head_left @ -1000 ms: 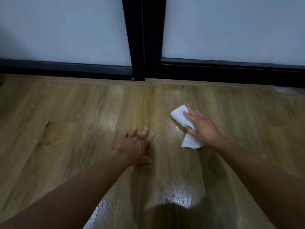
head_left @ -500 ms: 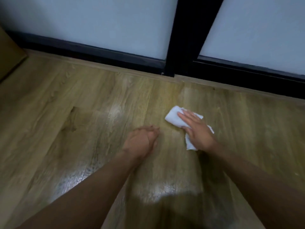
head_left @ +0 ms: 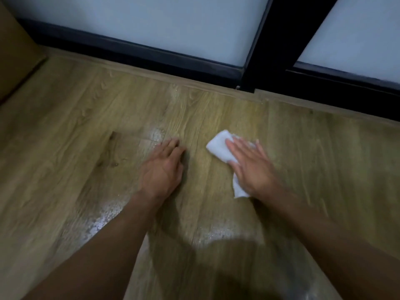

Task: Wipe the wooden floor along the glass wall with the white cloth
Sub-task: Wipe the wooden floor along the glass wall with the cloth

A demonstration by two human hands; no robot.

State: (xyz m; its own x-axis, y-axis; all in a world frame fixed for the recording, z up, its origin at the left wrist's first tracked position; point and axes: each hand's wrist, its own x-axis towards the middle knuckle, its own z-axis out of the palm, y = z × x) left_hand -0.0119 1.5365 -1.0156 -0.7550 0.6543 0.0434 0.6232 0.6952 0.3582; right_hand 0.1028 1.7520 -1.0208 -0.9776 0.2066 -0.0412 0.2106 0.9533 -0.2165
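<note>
- Right hand [head_left: 252, 167] is pressing flat, fingers spread, on folded white cloth [head_left: 218, 147], centre-right of frame, on wooden floor [head_left: 86, 118].
- Left hand [head_left: 162, 169] is bracing on floor, holding nothing.
- Wet shiny streaks are showing lower centre; strip by glass wall [head_left: 173, 27] seems still left to wipe.
- Cloth is looking soft; planks smooth, grained.

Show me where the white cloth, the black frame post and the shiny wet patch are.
White folded cloth [head_left: 218, 146], head view, exposed corner ahead of the fingers.
Black vertical frame post [head_left: 275, 40], head view, mid-post between glass panes.
Shiny wet floor patch [head_left: 104, 221], head view, centre of glare.
</note>
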